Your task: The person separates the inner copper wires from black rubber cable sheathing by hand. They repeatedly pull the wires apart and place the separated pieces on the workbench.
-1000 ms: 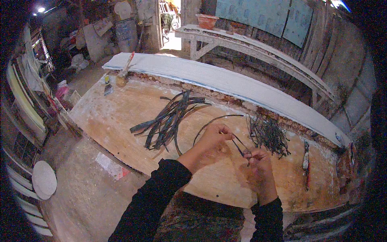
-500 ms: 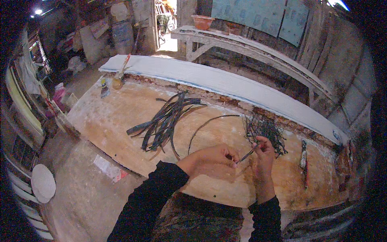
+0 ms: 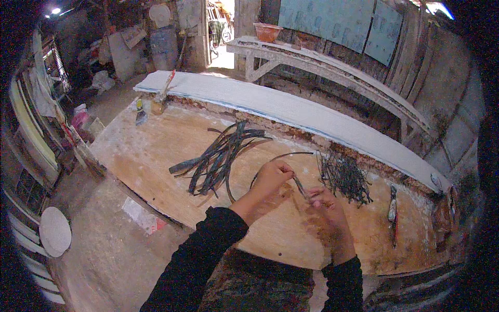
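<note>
My left hand [image 3: 273, 178] pinches the upper end of a short dark strip [image 3: 300, 186] above the wooden board. Its lower end runs into the fingers of my right hand [image 3: 326, 204], which are closed around it and a little blurred. Behind my left hand, a long thin dark strip [image 3: 291, 154] curves over the board. Left of it lies a loose, crossed pile of flat dark strips [image 3: 223, 156]. Beyond my right hand is a heap of thin, short, tangled dark pieces [image 3: 345, 177].
The wooden board [image 3: 140, 166] is bordered at the back by a long white ledge [image 3: 249, 93]. A brush [image 3: 165, 88] and a scraper [image 3: 140, 113] are at its far left; a slim tool [image 3: 393, 205] lies right. Behind stands a bench [image 3: 322, 57] with an orange pot [image 3: 267, 33].
My left hand has risen and moved left, while my right hand has dropped and turned. The strip between them now slants down toward the right hand. The whole view has shifted slightly.
</note>
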Demonstrator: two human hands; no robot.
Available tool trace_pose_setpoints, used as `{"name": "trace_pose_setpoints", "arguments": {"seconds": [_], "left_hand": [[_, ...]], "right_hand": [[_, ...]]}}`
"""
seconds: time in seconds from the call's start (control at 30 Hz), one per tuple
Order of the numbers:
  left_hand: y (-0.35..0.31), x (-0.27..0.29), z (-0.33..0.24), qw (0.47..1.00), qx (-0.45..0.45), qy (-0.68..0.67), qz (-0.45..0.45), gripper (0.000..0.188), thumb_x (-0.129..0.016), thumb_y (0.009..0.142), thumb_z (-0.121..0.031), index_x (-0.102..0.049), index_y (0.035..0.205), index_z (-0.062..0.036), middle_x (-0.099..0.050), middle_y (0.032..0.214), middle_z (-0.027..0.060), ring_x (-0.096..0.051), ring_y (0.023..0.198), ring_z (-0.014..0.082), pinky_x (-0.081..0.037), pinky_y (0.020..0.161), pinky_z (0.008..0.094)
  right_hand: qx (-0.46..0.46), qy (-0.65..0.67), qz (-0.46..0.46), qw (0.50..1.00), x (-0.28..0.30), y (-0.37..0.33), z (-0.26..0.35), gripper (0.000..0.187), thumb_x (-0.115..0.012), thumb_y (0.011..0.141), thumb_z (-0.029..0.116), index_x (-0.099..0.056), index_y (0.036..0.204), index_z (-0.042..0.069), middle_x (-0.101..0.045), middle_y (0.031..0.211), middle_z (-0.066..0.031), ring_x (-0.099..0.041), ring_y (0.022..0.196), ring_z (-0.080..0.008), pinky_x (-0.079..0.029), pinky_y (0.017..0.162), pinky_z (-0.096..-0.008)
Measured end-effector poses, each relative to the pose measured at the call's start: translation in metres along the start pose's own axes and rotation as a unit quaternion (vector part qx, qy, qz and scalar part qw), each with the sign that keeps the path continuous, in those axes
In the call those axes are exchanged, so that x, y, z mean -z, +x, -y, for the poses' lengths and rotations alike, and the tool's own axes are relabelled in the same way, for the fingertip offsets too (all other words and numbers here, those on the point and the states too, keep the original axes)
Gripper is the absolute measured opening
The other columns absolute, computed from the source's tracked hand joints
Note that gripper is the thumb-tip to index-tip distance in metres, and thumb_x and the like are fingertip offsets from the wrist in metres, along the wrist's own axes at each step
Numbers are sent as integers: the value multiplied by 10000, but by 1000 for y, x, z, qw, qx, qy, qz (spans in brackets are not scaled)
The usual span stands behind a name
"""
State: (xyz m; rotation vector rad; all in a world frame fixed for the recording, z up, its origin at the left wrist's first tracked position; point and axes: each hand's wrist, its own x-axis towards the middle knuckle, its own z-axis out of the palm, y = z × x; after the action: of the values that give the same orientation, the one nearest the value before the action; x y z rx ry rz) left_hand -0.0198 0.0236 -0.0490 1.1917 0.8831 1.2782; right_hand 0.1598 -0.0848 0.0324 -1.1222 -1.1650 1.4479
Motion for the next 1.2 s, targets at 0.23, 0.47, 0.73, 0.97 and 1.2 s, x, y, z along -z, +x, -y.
{"name": "trace_pose_setpoints", "arguments": {"seconds": [0.23, 0.47, 0.73, 0.97, 1.2], "left_hand": [[-19, -10, -37, 989, 126, -69, 33, 108, -589, 825, -52, -519, 746, -77, -536, 735, 31, -514, 629, 149, -434, 494, 282], [-22, -11, -38, 980, 94, -11, 174, 54, -640, 734, -15, -617, 782, -12, -626, 754, 47, -576, 694, 116, -460, 607, 258], [-37, -18, -49, 873, 70, 26, 481, 89, -656, 738, -95, -629, 807, -45, -607, 735, -10, -545, 662, 79, -422, 595, 217], [-28, -13, -48, 910, 79, 9, 407, 100, -629, 774, -158, -557, 720, -115, -500, 643, -54, -459, 592, 35, -353, 499, 231], [-19, -8, -48, 997, 62, 7, 44, 148, -684, 745, -131, -553, 714, -71, -470, 621, -32, -446, 525, 84, -382, 476, 264]], "right_hand": [[-38, 36, 102, 993, -5, -5, 5, 210, -703, 729, 89, -588, 905, 80, -552, 986, -17, -565, 851, -176, -541, 689, -368], [84, 18, 49, 995, 9, 4, -8, 168, -724, 671, 26, -595, 770, 71, -596, 904, -31, -566, 884, -173, -461, 769, -287], [30, 2, -155, 987, 16, 20, -13, 105, -594, 786, -17, -560, 835, 70, -523, 762, 9, -515, 681, -97, -425, 595, -230], [-4, 16, -180, 983, 11, 19, -14, 95, -570, 832, 32, -590, 920, 61, -524, 859, 13, -459, 567, -58, -357, 452, -185], [11, -60, -127, 990, 15, 13, -3, 38, -611, 820, 81, -640, 839, 65, -540, 1028, -43, -514, 963, -151, -429, 822, -313]]}}
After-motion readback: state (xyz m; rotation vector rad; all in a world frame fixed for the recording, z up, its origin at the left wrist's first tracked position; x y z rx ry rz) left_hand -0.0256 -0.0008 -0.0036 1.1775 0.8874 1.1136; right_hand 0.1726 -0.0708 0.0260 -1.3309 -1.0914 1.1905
